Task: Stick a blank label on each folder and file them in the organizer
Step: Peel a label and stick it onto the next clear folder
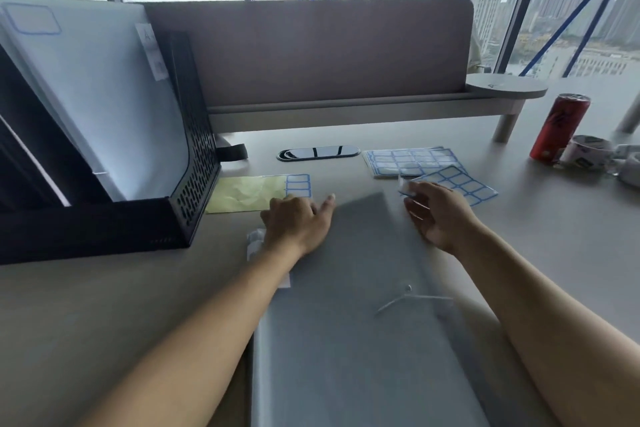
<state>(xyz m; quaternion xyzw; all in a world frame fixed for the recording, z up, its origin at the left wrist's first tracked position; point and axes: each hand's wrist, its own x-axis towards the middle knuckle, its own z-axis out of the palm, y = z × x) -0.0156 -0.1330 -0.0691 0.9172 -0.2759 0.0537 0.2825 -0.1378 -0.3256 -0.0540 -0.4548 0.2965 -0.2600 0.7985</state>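
One label (pixel 405 188) in right grip (pixel 439 218), folder (pixel 346 329) beneath

red can (pixel 559 126) far rt w/ tape roll (pixel 585 149) just beside, black cable grommet (pixel 318 152) mid-desk — grey partition (pixel 311 52) behind

Folder (pixel 360 340) flat, label (pixel 406 188) by its far-R corner; 2nd folder (pixel 104 97) in organizer (pixel 194 149).
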